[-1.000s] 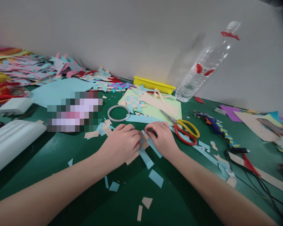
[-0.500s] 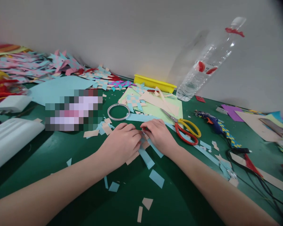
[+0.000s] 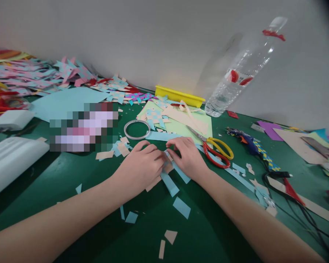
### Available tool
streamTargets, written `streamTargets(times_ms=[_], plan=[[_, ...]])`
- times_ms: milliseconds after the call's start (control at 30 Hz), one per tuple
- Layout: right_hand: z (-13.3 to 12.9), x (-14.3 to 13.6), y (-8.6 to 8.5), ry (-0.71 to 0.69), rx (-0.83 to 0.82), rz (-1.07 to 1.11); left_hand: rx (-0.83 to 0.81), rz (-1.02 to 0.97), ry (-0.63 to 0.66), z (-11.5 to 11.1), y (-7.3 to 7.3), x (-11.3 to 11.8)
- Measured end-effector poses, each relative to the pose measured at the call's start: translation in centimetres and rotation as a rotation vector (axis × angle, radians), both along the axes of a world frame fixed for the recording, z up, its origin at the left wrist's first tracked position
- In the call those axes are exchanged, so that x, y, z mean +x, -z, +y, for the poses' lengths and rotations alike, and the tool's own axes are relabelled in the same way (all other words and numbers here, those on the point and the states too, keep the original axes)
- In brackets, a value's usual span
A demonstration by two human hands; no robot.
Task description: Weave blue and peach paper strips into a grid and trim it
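Observation:
Between both hands is a small woven paper piece (image 3: 168, 167) of light-blue and beige strips, with blue strip ends hanging toward me. My left hand (image 3: 144, 160) is closed on its left side, the fingers covering much of it. At its upper right edge, the curled thumb and fingers of my right hand (image 3: 188, 157) pinch the paper; the exact contact is partly hidden. Just beyond my right hand lie scissors (image 3: 216, 151) with one yellow and one red handle. A roll of tape (image 3: 137, 130) lies beyond my left hand. Loose blue scraps (image 3: 181, 207) and beige scraps (image 3: 170, 236) are nearer me.
A clear plastic bottle (image 3: 244, 69) leans at the wall beside a yellow tray (image 3: 179, 96). Green paper (image 3: 205, 120) carries woven pieces. On the left are a white adapter (image 3: 12, 119), a white object (image 3: 16, 160) and a pixelated patch. Cables (image 3: 298, 204) lie right.
My right thumb and fingertips have shifted slightly right and loosened a little at the paper's edge. My left hand stays on the woven piece. The view has tilted slightly.

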State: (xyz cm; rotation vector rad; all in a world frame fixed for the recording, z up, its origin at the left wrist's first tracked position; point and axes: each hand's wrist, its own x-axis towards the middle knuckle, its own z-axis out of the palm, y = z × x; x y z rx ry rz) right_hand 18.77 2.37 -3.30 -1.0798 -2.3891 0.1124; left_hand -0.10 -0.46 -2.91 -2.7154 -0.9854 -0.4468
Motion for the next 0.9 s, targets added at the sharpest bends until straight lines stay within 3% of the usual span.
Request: streamTargets(times_ms=[333,600,733,900], plan=[[0.1,0.0,-0.87,0.01,0.06,-0.271,0.03,-0.001,0.002,0.13,0.06,-0.05],[0.12,-0.01,-0.59,0.048,-0.081,-0.128,0.075,0.017,0.015,0.0,0.37,0.05],[0.15,0.16,-0.42,0.042,-0.048,-0.063,0.093,0.037,0.006,-0.03,0.41,0.06],[0.16,0.23,-0.57,0.018,-0.037,-0.133,0.042,0.004,0.056,0.02,0.22,-0.11]])
